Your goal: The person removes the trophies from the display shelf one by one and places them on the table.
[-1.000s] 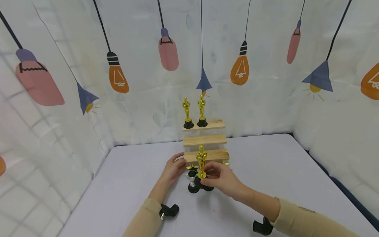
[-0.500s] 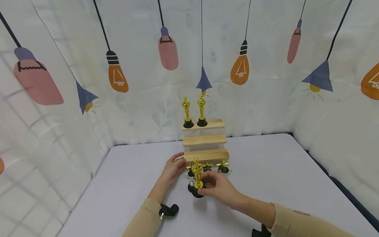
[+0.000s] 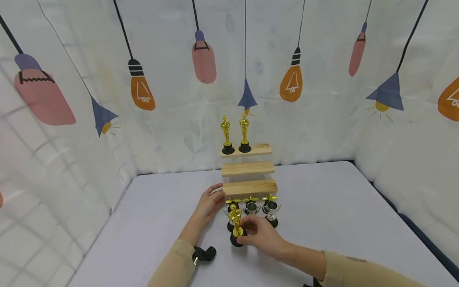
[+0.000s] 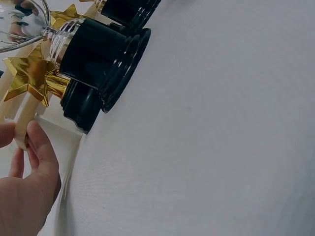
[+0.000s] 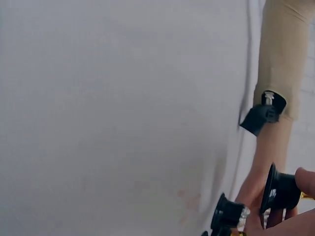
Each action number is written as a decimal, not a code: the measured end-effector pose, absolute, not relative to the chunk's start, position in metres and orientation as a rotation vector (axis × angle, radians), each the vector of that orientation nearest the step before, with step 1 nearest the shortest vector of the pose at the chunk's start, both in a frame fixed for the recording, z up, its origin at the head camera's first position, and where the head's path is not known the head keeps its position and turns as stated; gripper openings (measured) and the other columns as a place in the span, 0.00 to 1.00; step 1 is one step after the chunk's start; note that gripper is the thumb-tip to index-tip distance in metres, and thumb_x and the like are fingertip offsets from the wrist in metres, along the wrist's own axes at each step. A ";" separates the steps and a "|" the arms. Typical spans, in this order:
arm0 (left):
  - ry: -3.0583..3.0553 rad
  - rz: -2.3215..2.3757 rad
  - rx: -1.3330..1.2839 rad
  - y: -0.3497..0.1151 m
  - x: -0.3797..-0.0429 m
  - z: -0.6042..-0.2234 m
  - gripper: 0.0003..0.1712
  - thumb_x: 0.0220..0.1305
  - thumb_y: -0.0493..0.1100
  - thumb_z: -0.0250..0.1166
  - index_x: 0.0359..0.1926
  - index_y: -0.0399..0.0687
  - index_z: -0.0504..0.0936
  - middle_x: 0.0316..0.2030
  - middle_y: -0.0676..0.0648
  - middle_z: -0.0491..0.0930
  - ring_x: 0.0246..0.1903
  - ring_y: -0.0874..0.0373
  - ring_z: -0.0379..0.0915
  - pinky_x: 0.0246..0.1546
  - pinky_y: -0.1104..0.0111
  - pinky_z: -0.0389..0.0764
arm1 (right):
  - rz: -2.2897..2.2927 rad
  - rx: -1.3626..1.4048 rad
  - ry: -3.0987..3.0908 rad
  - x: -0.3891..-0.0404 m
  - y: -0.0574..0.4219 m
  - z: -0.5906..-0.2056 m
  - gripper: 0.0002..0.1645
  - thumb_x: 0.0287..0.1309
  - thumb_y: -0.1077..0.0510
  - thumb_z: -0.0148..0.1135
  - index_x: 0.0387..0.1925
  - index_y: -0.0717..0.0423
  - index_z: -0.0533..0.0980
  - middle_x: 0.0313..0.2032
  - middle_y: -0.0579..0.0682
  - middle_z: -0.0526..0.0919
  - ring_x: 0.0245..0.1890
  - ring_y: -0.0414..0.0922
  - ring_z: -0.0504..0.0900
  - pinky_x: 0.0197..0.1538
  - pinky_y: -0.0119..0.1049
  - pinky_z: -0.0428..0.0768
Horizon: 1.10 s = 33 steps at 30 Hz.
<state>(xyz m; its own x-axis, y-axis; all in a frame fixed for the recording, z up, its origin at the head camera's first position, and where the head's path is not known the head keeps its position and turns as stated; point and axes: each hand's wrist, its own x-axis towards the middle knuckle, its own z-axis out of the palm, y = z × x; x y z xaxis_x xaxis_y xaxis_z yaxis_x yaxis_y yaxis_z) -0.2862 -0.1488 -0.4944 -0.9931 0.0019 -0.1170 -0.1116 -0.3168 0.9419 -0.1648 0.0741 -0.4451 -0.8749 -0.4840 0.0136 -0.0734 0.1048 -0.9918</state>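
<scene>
My right hand [image 3: 263, 238] holds a gold statuette trophy [image 3: 235, 218] by its round black base [image 5: 285, 191], low in front of the other trophies. My left hand [image 3: 209, 205] pinches the left end of the lowest board of a wooden tiered shelf [image 3: 251, 186]; in the left wrist view, thumb and finger lie on either side of that board's end. Just ahead of the shelf stand several small trophies: gold star trophies [image 3: 269, 198] in back, silver cup trophies [image 3: 271, 211] in front. The held statuette partly covers the left cup.
Two gold statuettes, one on the left [image 3: 226, 135] and one beside it [image 3: 244, 133], stand upright on the shelf's top board. A white cloth [image 3: 322, 223] covers the table. Behind it hangs a curtain [image 3: 172, 131] printed with lamps. A black camera mount [image 3: 205, 254] sits on the left wrist.
My right hand has brought the statuette down and slightly left, toward me, uncovering the middle and right cups and the stars. The left hand has stayed at the shelf's end.
</scene>
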 end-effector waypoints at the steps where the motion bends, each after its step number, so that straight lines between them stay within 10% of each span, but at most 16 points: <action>1: 1.791 2.489 -0.143 -0.149 -0.286 -0.494 0.29 0.69 0.27 0.60 0.69 0.31 0.67 0.50 0.38 0.79 0.41 0.58 0.81 0.45 0.70 0.85 | -1.834 -0.545 2.073 -0.165 0.073 -0.448 0.21 0.55 0.70 0.74 0.49 0.67 0.77 0.47 0.52 0.81 0.54 0.51 0.81 0.60 0.40 0.81; 33: 1.754 2.517 -0.117 -0.149 -0.286 -0.496 0.29 0.70 0.27 0.60 0.69 0.31 0.67 0.47 0.41 0.80 0.40 0.60 0.82 0.44 0.71 0.84 | -1.690 -0.486 2.304 -0.171 0.057 -0.482 0.20 0.48 0.70 0.77 0.43 0.63 0.77 0.37 0.48 0.82 0.36 0.44 0.79 0.37 0.30 0.80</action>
<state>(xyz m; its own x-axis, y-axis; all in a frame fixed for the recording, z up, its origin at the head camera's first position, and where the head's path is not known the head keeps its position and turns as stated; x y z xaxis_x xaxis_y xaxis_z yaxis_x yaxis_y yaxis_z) -0.2864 -0.1495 -0.4963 -0.9946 0.0151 -0.1029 -0.1017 -0.3457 0.9328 -0.1711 0.0567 -0.4818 -0.9151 -0.4032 0.0014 -0.1225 0.2748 -0.9537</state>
